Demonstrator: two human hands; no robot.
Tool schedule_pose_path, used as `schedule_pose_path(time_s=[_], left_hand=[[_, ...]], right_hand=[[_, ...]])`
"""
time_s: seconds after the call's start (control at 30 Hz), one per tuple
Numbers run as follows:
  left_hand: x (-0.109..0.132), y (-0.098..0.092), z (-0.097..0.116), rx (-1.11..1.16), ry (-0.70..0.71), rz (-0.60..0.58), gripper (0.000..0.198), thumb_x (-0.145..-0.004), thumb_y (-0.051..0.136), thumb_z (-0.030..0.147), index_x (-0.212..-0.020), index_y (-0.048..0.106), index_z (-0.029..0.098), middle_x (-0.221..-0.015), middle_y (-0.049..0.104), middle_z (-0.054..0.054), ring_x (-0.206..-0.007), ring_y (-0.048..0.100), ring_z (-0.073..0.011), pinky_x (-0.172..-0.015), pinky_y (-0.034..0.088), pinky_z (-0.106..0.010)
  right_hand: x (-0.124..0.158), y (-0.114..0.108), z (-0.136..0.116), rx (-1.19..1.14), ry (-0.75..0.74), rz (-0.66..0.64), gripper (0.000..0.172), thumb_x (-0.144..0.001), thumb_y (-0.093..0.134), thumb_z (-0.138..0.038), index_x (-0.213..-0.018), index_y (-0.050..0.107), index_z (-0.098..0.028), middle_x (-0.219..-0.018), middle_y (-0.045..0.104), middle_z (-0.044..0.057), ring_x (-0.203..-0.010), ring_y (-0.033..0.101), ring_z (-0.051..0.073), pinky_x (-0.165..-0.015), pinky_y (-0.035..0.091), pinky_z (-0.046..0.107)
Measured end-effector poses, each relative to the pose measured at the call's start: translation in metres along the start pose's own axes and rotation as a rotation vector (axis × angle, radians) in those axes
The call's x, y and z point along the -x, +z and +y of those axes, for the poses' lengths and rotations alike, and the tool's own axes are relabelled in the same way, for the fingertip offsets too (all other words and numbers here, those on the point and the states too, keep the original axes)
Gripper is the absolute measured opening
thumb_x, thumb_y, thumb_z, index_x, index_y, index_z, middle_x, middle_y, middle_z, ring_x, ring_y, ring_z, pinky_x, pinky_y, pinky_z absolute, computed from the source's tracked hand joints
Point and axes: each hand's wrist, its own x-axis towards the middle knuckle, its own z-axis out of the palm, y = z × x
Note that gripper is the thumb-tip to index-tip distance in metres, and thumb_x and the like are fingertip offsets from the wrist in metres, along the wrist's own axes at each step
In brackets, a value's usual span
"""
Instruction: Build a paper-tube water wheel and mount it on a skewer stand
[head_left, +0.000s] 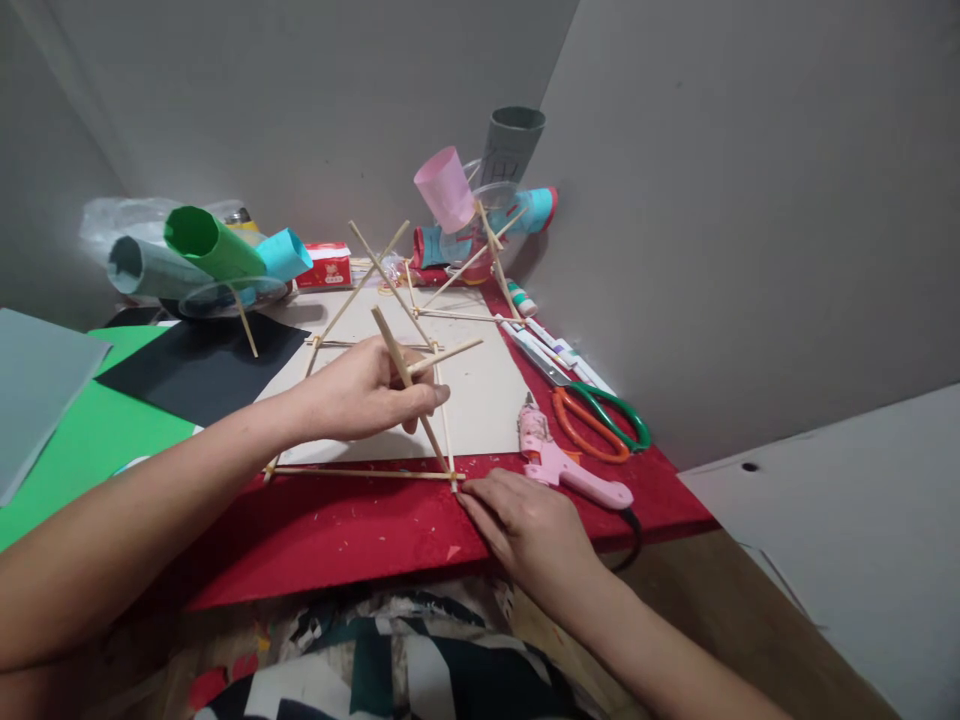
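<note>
A frame of thin wooden sticks (367, 474) stands on the table, its near bar lying along the red surface and pairs of sticks crossing above it. My left hand (382, 388) is closed around a slanted stick at the frame's right side, thumb pressed along it; a shorter stick juts out to the right there. At the frame's near right corner, the fingertips of my right hand (532, 515) are pinched together on the joint where the sticks meet. Beside my right hand lies a pink glue gun (574, 475).
Scissors (600, 415) and white pens (562, 350) lie at the right. Paper tubes (214, 245) and a red box (326, 265) stand at the back. Black paper (206, 370) and green paper (150, 400) cover the left. A cream sheet (480, 410) lies under the frame on the red table (322, 540).
</note>
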Motion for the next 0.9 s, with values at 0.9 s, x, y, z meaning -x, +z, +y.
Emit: schedule_pose_path(time_s=[0.9], left_hand=[[-0.0033, 0.0009, 0.0042, 0.043, -0.054, -0.065, 0.024, -0.086, 0.055, 0.021, -0.063, 0.056, 0.014, -0.054, 0.059, 0.001, -0.047, 0.05, -0.0076, -0.047, 0.04, -0.017]], right_hand=[[-0.0012, 0.0007, -0.0029, -0.014, -0.031, 0.06, 0.023, -0.098, 0.049, -0.018, -0.089, 0.071, -0.016, -0.075, 0.068, 0.006, -0.068, 0.062, 0.018, -0.064, 0.046, 0.028]])
